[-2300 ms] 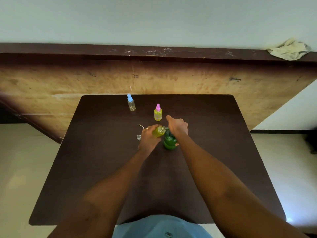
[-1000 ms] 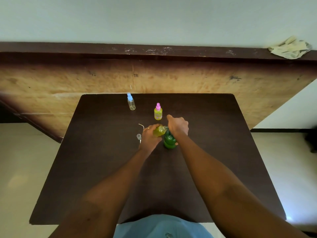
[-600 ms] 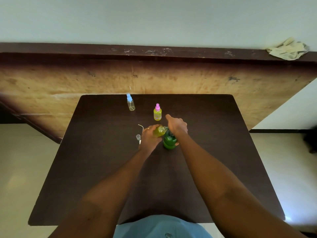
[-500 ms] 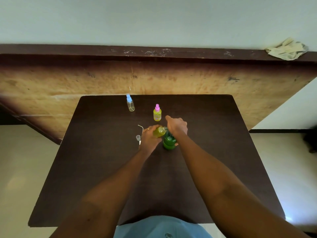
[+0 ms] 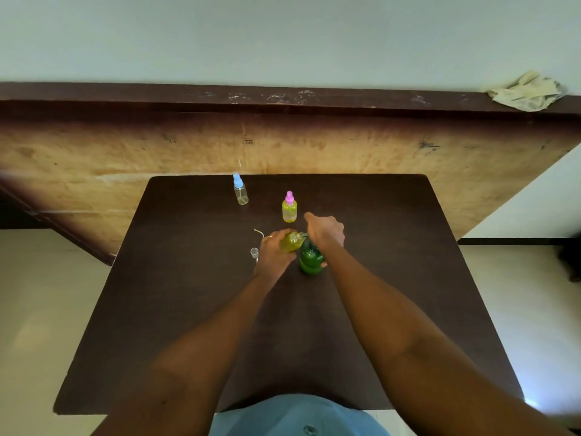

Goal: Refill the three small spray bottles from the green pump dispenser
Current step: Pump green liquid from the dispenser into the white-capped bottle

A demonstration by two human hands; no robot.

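Left hand (image 5: 273,251) grasps uncapped spray bottle (image 5: 290,241), yellow-filled, tilted, mouth at spout. Right hand (image 5: 323,231) clenched over pump head of green pump dispenser (image 5: 310,261), mid-table (image 5: 188,309). Pink-capped bottle (image 5: 289,210) just behind; blue-capped bottle (image 5: 240,193) near far edge. Clear cap (image 5: 254,252) beside left hand. Print on bottles too small to read.

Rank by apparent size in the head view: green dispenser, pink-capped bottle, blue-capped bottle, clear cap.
1. green dispenser, partly under the right hand
2-3. pink-capped bottle and blue-capped bottle, about alike
4. clear cap
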